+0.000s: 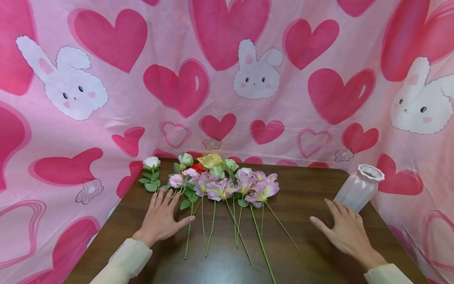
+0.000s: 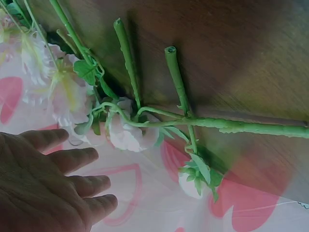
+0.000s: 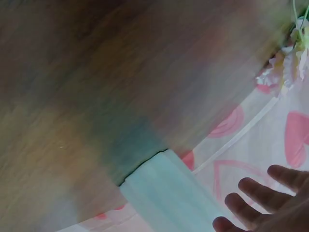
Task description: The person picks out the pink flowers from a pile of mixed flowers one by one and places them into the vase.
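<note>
My left hand [image 1: 161,221] is spread with straight fingers at the left of the flowers, its fingertips by the pink roses [image 1: 175,180] and their leaves. In the left wrist view the left hand [image 2: 53,183] holds nothing, beside green stems [image 2: 251,127]. My right hand [image 1: 345,232], fingers extended, is just in front of the white vase [image 1: 359,189]; whether it touches the vase is unclear. The right wrist view has the right hand [image 3: 270,203] beside the vase [image 3: 174,193]. Lilac-and-yellow flowers [image 1: 221,189] lie mid-table with stems toward me.
A white rose [image 1: 151,162] lies at the far left of the brown table [image 1: 301,268]. Behind the lilac blooms are a yellow flower [image 1: 210,161], a red one [image 1: 198,168] and pale green ones [image 1: 186,159]. Pink cloth [image 1: 220,102] with hearts and rabbits hangs around the table.
</note>
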{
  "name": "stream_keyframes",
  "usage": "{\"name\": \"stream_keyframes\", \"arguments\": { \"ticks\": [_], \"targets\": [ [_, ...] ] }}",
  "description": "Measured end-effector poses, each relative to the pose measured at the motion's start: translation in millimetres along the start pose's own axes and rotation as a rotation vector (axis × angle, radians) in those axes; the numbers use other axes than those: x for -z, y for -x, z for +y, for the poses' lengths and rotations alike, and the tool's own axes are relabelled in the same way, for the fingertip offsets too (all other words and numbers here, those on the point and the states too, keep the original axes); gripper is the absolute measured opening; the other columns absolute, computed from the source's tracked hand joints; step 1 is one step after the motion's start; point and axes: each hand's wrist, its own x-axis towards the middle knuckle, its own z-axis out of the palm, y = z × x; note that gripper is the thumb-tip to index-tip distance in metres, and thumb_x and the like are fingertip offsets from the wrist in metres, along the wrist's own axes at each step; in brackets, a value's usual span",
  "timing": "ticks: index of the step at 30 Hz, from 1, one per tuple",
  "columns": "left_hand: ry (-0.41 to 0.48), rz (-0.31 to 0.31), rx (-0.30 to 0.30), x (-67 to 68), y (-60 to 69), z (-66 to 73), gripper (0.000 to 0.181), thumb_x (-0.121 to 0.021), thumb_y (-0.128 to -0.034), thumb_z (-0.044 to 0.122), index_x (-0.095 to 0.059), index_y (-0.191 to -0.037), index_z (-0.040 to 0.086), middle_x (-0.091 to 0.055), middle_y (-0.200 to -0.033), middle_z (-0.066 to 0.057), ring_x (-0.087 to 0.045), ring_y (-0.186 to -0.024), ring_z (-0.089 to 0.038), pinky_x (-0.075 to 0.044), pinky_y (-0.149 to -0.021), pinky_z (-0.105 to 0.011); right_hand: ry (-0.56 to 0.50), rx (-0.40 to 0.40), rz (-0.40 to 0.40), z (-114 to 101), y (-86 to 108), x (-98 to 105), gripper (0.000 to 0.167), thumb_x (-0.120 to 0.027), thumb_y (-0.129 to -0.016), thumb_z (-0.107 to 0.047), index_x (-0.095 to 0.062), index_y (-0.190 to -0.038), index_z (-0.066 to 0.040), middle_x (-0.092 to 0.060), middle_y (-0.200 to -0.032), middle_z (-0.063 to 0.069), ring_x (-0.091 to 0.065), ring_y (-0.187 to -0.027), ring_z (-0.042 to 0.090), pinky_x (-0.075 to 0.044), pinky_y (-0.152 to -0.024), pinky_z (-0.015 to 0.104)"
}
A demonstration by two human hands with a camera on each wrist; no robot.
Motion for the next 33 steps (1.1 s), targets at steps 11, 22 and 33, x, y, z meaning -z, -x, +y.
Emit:
{"name": "stream_keyframes", "arguments": {
  "ticks": [11, 22, 33],
  "targets": [
    [0.016, -0.020, 0.000, 0.8, 0.8, 2.5, 0.106, -0.054, -0.0846, 0.082, -0.042, -0.155, 0.003, -0.032, -0.161, -0.027, -0.010, -0.152, -0.052, -0.001, -0.120, -0.064, -0.037, -0.162, 0.152, 16, -2.0, 10, 0.081, -0.070, -0.090, -0.059, -0.054, -0.131, 0.009, -0.056, -0.123, 0.037, -0.051, -0.108, 0.056, -0.038, -0.084, 0.071],
    [0.012, -0.015, -0.004, -1.6, 1.3, 1.3, 0.107, -0.052, -0.0837, 0.084, -0.043, -0.155, 0.004, -0.033, -0.161, -0.026, -0.011, -0.152, -0.051, -0.002, -0.120, -0.064, -0.169, -0.453, 0.356, 34, -15.5, 24, 0.096, -0.082, -0.081, -0.049, -0.039, -0.141, 0.013, -0.046, -0.126, 0.039, -0.041, -0.115, 0.055, -0.034, -0.087, 0.065],
    [0.015, -0.002, -0.008, -3.0, 3.1, 0.6, 0.107, -0.053, -0.0834, 0.084, -0.043, -0.154, 0.004, -0.034, -0.160, -0.028, -0.013, -0.151, -0.052, -0.003, -0.120, -0.065, -0.321, -0.613, 0.303, 50, -38.7, 40, 0.108, -0.079, -0.084, -0.051, -0.022, -0.152, 0.011, -0.036, -0.145, 0.040, -0.037, -0.130, 0.058, -0.031, -0.104, 0.069]
  ]
}}
